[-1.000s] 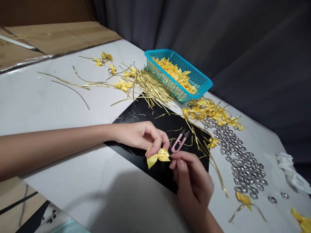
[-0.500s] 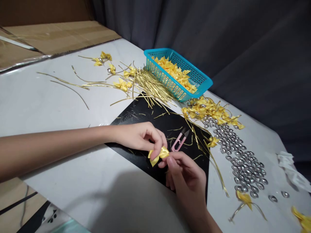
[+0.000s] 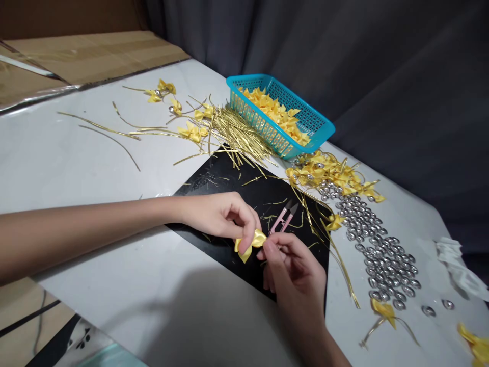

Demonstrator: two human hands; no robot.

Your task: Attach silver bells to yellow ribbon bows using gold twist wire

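My left hand [image 3: 231, 219] reaches in from the left with its thumb and fingers closed on a yellow satin ribbon bow [image 3: 245, 254]. My right hand [image 3: 292, 270] is at the bow's right tip, thumb and forefinger pinched together on it; its other fingers are curled. The bow's middle is partly covered by my left fingertips. Beneath both hands lies a black mat [image 3: 214, 250], strewn with short gold trimmings. Pink-handled thread snips [image 3: 281, 220] rest on the mat just beyond my right hand, partly hidden by its fingers.
A blue basket [image 3: 323, 127] holding yellow ribbon pieces stands at the back. Beside it lie gold twist ties [image 3: 240, 135]. Finished-looking bows [image 3: 324, 171] are heaped to the right, above many silvery domed buttons [image 3: 385, 255]. A crumpled white cloth [image 3: 460, 267] sits at the right edge.
My right hand has shifted slightly up and right, covering more of the snips' handles. The bow has moved a little to the right, while my left hand has barely moved.
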